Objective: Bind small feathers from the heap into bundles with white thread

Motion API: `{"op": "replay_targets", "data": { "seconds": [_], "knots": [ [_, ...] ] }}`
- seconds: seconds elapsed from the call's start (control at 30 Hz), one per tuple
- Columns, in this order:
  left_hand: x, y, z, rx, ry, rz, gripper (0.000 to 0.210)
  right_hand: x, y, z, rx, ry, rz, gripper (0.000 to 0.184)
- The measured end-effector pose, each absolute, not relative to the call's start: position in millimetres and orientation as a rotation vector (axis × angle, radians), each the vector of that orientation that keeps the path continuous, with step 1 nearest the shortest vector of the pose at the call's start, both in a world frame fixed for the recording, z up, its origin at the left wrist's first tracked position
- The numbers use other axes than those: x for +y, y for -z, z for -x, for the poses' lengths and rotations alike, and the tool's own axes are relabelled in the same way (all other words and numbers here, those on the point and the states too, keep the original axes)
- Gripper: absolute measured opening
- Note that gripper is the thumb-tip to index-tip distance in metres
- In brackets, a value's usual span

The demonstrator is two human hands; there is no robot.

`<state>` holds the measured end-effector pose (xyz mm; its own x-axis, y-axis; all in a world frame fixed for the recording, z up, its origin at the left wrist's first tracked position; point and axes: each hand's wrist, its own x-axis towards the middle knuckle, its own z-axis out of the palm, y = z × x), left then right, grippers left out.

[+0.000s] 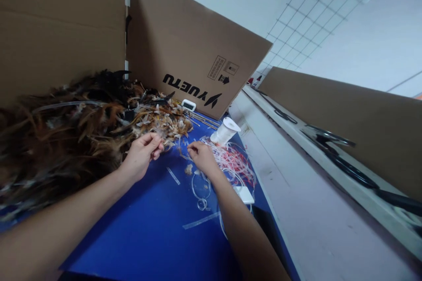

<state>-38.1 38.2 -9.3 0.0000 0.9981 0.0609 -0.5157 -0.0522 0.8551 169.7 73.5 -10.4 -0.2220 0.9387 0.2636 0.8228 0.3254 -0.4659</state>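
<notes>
My left hand (145, 151) is closed in a pinch at the right edge of a large pile of brown, black and pale feathers (89, 127). Whatever its fingertips hold is too small to make out. Across a short gap, my right hand (202, 156) has its fingers bent together, pointing left. A thin brownish wisp lies near those fingertips, and I cannot tell whether they grip it. Behind the right hand stands a white spool (225, 131), beside a tangle of red and white strips (235, 164). Clear ribbon loops (200, 186) lie below this hand.
The blue tabletop (148, 237) carries loose clear strips (173, 176) and a white flat box (244, 194). A small white display device (188, 105) and thin sticks (206, 119) lie by the cardboard panel (198, 39). Black-handled tools (349, 169) rest on the right-hand ledge.
</notes>
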Motion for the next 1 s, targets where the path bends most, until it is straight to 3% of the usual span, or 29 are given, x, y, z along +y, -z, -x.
{"op": "replay_targets", "data": {
  "seconds": [0.17, 0.3, 0.43, 0.83, 1.0],
  "knots": [
    [39, 11, 38, 0.766, -1.458, -0.863, 0.031, 109, 23, -150, -1.97, -0.349, 1.756, 0.007],
    [39, 9, 38, 0.779, -1.459, -0.847, 0.03, 125, 34, -138, -1.871, -0.354, 1.859, 0.015],
    [40, 10, 38, 0.8, -1.464, -0.847, 0.029, 127, 38, -132, -1.825, -0.378, 1.853, 0.009],
    [39, 17, 36, 0.725, -1.334, -1.008, 0.034, 71, -25, -146, -1.743, -0.585, 1.369, 0.012],
    [37, 20, 36, 0.702, -1.237, -1.099, 0.035, 27, -46, -158, -1.836, -0.381, 1.149, 0.009]
  ]
}}
